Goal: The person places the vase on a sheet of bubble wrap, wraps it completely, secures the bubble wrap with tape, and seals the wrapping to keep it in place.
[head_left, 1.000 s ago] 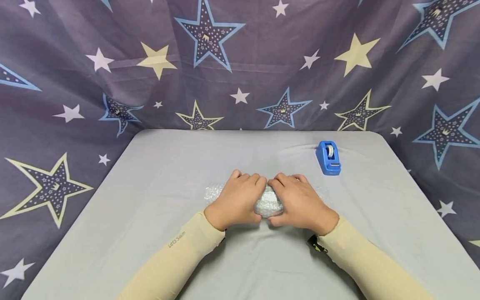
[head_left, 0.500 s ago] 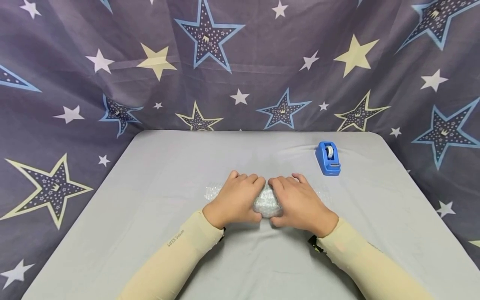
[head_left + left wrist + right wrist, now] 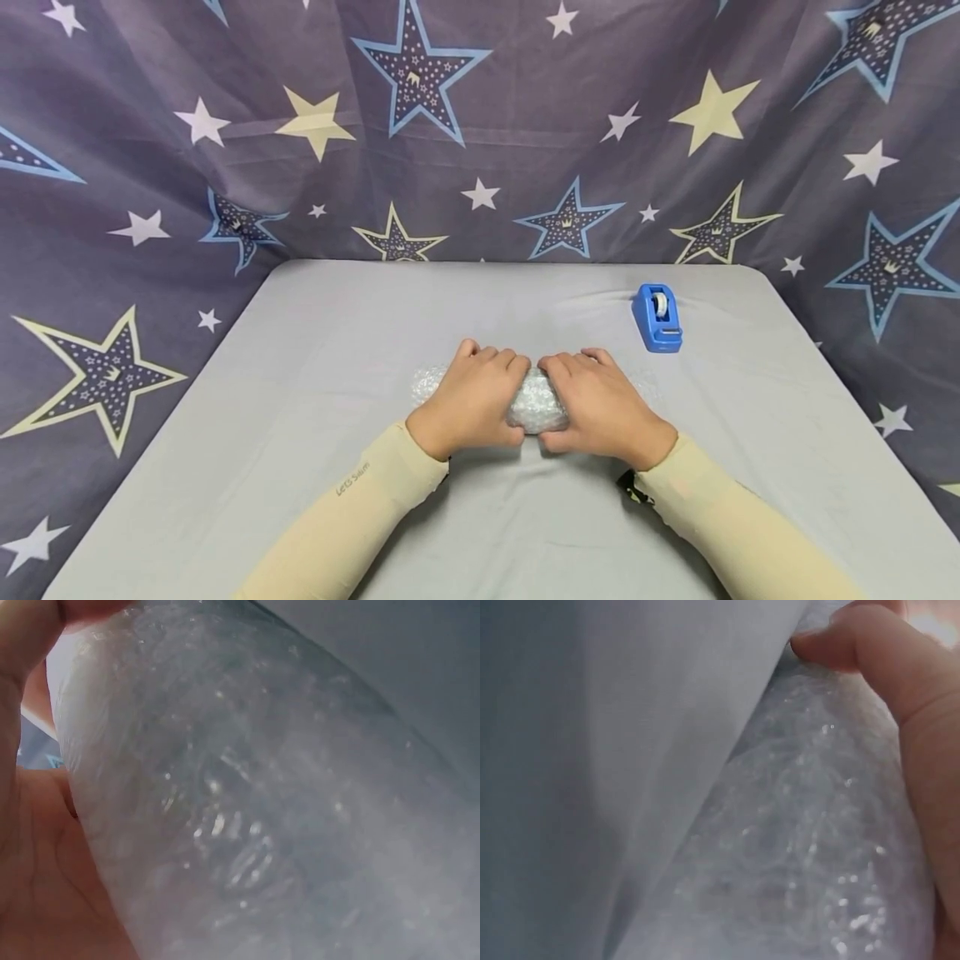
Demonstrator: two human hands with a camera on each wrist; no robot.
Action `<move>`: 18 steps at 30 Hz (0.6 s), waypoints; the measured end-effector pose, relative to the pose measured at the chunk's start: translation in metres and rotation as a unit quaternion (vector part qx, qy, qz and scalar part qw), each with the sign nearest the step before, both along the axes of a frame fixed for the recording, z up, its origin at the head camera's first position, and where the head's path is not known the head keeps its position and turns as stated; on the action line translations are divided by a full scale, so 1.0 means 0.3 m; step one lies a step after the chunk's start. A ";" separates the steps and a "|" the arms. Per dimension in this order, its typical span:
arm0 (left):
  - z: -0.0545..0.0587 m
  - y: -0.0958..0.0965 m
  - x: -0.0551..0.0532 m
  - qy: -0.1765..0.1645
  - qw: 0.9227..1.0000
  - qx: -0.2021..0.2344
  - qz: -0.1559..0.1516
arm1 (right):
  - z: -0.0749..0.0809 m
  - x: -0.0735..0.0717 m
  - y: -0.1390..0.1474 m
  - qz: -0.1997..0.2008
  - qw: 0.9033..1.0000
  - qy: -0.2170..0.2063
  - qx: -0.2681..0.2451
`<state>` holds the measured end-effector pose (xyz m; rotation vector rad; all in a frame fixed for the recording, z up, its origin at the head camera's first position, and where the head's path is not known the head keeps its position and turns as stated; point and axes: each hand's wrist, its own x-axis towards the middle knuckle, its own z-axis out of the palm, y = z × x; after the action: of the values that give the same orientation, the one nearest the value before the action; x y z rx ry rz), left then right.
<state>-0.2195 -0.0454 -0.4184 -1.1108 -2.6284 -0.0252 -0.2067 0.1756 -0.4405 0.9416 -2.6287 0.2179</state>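
A roll of clear bubble wrap (image 3: 537, 404) lies across the middle of the table, its ends reaching out past both hands. My left hand (image 3: 480, 400) grips it from above, fingers over the far side and thumb on the near side. Close beside it, my right hand (image 3: 600, 408) holds the roll the same way. In the left wrist view the bubble wrap (image 3: 255, 795) fills most of the picture. A thumb presses on the bubble wrap (image 3: 810, 825) in the right wrist view. Whatever may be inside the roll cannot be made out.
A blue tape dispenser (image 3: 657, 318) with a roll of tape stands toward the back right of the table. The table (image 3: 337, 317) has a light grey cloth cover. Behind it hangs a dark curtain (image 3: 525, 100) with stars.
Both hands stay on the bubble wrap in nearly the same place. The visible part between them has turned slightly, its shine looking different. The tape dispenser has not moved.
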 end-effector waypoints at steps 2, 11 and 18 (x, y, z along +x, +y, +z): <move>-0.001 -0.001 0.001 0.016 1.000 -0.007 -0.001 | -0.002 -0.001 0.000 0.003 1.000 0.000 -0.001; -0.009 0.013 -0.005 0.079 0.996 -0.034 -0.027 | 0.001 -0.006 0.005 0.001 1.000 -0.019 -0.017; -0.013 0.016 -0.007 0.071 0.997 -0.032 -0.026 | 0.003 -0.002 0.003 -0.013 1.000 -0.014 0.005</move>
<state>-0.2216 -0.0407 -0.4223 -1.1561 -2.4911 0.1237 -0.2072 0.1765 -0.4395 0.9138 -2.6689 0.2122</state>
